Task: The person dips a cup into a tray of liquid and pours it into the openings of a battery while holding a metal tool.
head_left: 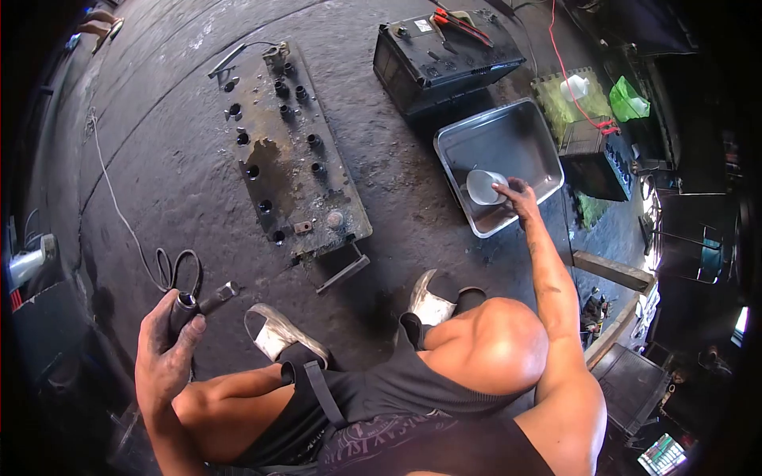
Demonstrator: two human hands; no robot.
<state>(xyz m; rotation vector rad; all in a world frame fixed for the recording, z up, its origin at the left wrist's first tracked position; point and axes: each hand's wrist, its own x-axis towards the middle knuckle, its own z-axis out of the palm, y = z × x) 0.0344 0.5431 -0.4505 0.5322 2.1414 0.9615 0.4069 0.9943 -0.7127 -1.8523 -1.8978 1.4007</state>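
My right hand (pixel 517 197) grips a translucent plastic cup (pixel 481 188) by its rim side, tilted inside the grey metal tray (pixel 475 225). My left hand (pixel 163 349) is wrapped round a short dark tube (pixel 182 312) with a shiny rim at its top end. Close beside that hand, a dark rod-like tool with a metal end (pixel 220 297) lies on the floor. Between my hands stands a large battery (pixel 298 182), its top dirty and stained, with open round holes along one side and dark stubs along the other.
Behind the tray sits a black battery (pixel 444 71) with red-handled pliers (pixel 460 25) on top. Right of the tray stand another battery (pixel 595 159) with a red clamp (pixel 607 127), a white container (pixel 575 87) and a green plastic bag (pixel 629 100). A cord (pixel 119 202) crosses the floor at left.
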